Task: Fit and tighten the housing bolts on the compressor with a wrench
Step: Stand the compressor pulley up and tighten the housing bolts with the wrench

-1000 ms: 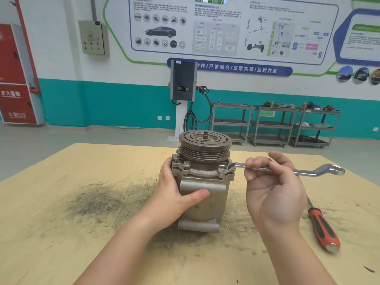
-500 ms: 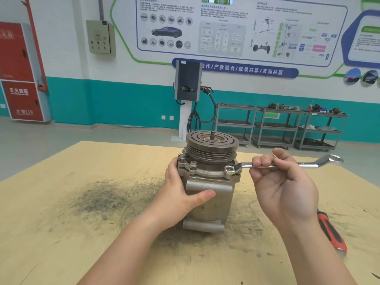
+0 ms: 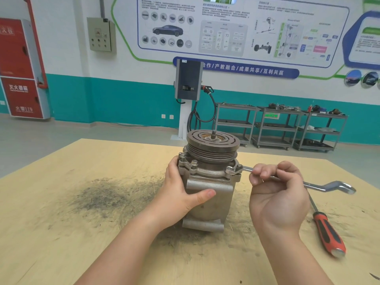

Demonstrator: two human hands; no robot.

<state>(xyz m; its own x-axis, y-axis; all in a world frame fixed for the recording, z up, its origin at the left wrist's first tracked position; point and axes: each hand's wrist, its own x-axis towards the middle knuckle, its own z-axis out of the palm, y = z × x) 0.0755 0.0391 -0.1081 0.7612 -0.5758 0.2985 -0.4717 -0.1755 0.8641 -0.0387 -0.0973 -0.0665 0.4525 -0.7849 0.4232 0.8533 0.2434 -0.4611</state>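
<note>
Cast-metal compressor (image 3: 209, 194), upright mid-table (image 3: 61, 233); heavy, rigid, likely steady under torque; left hand (image 3: 181, 194) wrapped round the housing, thumb across the front; right hand (image 3: 275, 188) curled round the slim, smooth steel wrench (image 3: 320, 185), ring end on the right-side flange bolt (image 3: 238, 167); ribbed pulley above.

hands (image 3: 275, 194) on wrench (image 3: 320, 185), compressor (image 3: 209, 182)

I see bright, even indoor light, soft shadows on tabletop (image 3: 61, 233); wide-angle bend at edges, bkgd slightly soft.
</note>
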